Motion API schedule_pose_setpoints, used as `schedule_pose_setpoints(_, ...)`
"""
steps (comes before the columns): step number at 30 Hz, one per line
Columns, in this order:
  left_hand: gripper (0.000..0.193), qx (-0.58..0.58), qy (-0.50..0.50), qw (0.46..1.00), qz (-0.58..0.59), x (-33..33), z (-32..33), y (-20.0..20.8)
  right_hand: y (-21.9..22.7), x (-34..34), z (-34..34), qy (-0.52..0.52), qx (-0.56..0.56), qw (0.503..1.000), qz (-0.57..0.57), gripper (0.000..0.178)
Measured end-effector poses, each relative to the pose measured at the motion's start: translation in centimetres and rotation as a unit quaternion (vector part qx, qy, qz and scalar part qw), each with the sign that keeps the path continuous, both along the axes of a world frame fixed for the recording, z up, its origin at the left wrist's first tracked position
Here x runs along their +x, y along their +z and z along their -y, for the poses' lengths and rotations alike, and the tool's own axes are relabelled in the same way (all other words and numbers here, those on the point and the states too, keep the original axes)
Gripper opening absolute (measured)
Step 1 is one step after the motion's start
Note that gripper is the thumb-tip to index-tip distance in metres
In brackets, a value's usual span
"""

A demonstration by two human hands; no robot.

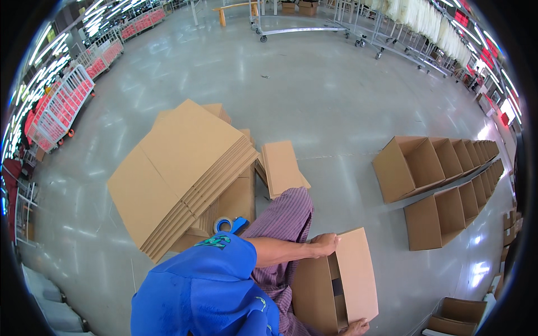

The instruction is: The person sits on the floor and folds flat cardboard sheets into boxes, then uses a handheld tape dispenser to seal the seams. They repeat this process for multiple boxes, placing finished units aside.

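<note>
One open carton (311, 291), its flap (360, 277) gripped at both ends!
The flap's upper end is held by the left hand (325, 245), its lower corner by the right hand (357, 326), with the box just beside the striped trouser leg (283, 218); beyond the knee, a blue tape dispenser (240, 225) (roll and all) is seen by stacked flat cardboard (179, 162), while two rows of open boxes (398, 176) are lined up on the right.

The box (312, 294) is brown, the shirt (196, 285) blue, the legwear (280, 221) striped purple.
</note>
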State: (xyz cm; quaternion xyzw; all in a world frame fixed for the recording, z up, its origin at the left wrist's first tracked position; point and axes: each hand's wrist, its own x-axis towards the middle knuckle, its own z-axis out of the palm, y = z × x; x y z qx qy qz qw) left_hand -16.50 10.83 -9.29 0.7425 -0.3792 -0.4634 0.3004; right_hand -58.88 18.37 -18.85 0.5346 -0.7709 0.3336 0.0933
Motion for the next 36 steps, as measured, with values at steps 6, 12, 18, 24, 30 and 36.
schedule_pose_setpoints(6,0.048,0.054,-0.028,0.997,-0.053,-0.3,0.4,1.5,-1.0,-5.5,0.6,0.101,0.043,0.993,0.045,0.028)
schedule_pose_setpoints(12,0.032,-0.008,0.048,0.982,0.183,-1.4,0.7,-2.6,-4.3,-2.1,0.3,0.114,0.248,0.960,-0.057,0.058)
schedule_pose_setpoints(18,0.014,-0.199,0.024,0.907,0.370,-2.0,0.5,-7.8,1.1,3.6,-3.5,0.069,0.314,0.933,0.161,0.061)
schedule_pose_setpoints(24,0.057,0.061,-0.052,0.975,0.206,-0.4,2.4,-7.3,-0.1,7.8,-3.2,-0.157,0.308,0.905,0.247,0.054)
schedule_pose_setpoints(30,0.065,0.072,-0.070,0.962,0.254,-0.5,3.6,-4.5,4.3,9.1,-0.1,-0.288,0.325,0.835,0.339,0.078)
schedule_pose_setpoints(36,0.061,0.001,-0.110,0.932,0.345,-0.7,4.3,-4.2,4.4,9.5,-0.3,-0.282,0.310,0.843,0.336,0.078)
